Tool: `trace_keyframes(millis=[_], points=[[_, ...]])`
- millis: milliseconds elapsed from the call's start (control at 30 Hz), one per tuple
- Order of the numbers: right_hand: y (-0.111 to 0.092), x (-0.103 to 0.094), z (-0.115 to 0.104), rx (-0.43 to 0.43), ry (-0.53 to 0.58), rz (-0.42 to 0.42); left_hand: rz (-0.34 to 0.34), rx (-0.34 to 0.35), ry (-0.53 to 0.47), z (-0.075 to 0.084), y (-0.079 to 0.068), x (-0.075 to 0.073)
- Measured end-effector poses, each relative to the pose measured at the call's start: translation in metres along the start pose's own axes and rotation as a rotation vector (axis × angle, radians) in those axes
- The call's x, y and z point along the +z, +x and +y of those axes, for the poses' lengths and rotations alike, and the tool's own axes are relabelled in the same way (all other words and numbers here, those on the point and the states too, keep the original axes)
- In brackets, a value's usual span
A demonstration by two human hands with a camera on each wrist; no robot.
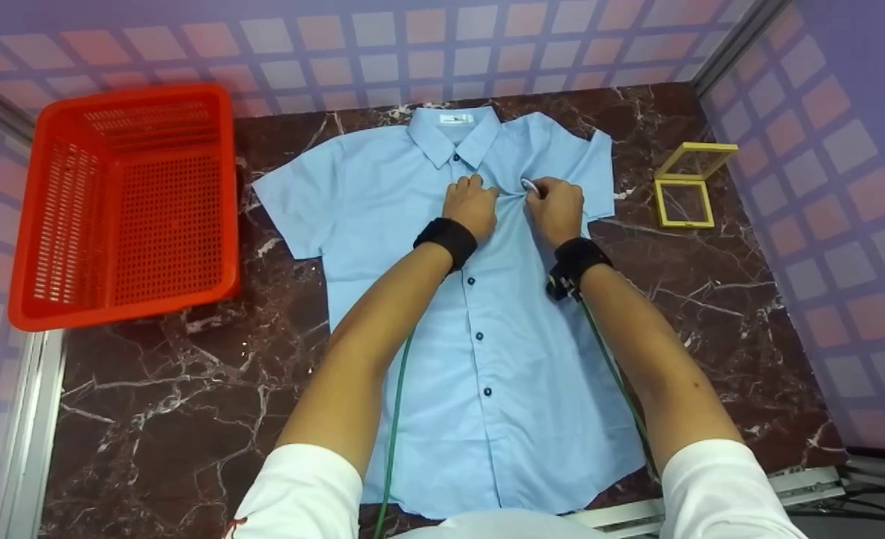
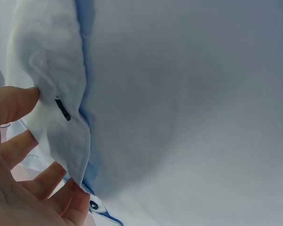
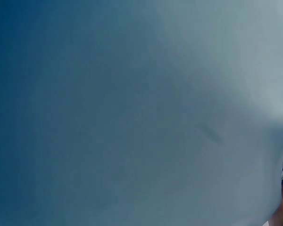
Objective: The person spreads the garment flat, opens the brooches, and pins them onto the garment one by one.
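Note:
A light blue short-sleeved shirt (image 1: 382,187) lies front up on a dark marble-patterned table, collar away from me. Below the collar, my left hand (image 1: 472,206) grips the shirt's front placket (image 2: 49,136). Its thumb lies on top of the cloth, beside a dark buttonhole (image 2: 62,109), and the other fingers curl at the edge. On the chest to the right, my right hand (image 1: 558,213) holds a small silvery rounded object (image 1: 528,185), whose kind I cannot tell. Creases run from it towards the left hand. Blurred shirt cloth fills most of the right wrist view.
A red plastic basket (image 1: 233,224) stands at the left. To the right of the shirt, a yellow hinged frame (image 1: 686,224) is propped open. Checkered walls (image 1: 382,30) border the table, and green cables (image 1: 394,442) trail from both wrist bands.

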State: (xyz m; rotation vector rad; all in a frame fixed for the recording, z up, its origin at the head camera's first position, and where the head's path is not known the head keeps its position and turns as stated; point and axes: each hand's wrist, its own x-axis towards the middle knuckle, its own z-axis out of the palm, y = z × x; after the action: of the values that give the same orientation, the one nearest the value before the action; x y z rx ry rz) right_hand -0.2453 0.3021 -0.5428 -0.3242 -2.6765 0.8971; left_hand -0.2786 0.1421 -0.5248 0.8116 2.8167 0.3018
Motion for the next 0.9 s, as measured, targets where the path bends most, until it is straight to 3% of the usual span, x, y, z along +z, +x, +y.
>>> trace_keyframes(millis=[267, 500, 900], points=[[-0.001, -0.002, 0.001, 0.006, 0.025, -0.018, -0.007, 0.008, 0.013, -0.003, -0.001, -0.001], [-0.001, -0.001, 0.004, -0.071, 0.053, -0.005, -0.025, 0.015, -0.007, -0.009, -0.003, -0.003], [-0.002, -0.002, 0.013, -0.040, 0.077, -0.120, -0.069, 0.003, -0.012, -0.015, -0.006, -0.005]])
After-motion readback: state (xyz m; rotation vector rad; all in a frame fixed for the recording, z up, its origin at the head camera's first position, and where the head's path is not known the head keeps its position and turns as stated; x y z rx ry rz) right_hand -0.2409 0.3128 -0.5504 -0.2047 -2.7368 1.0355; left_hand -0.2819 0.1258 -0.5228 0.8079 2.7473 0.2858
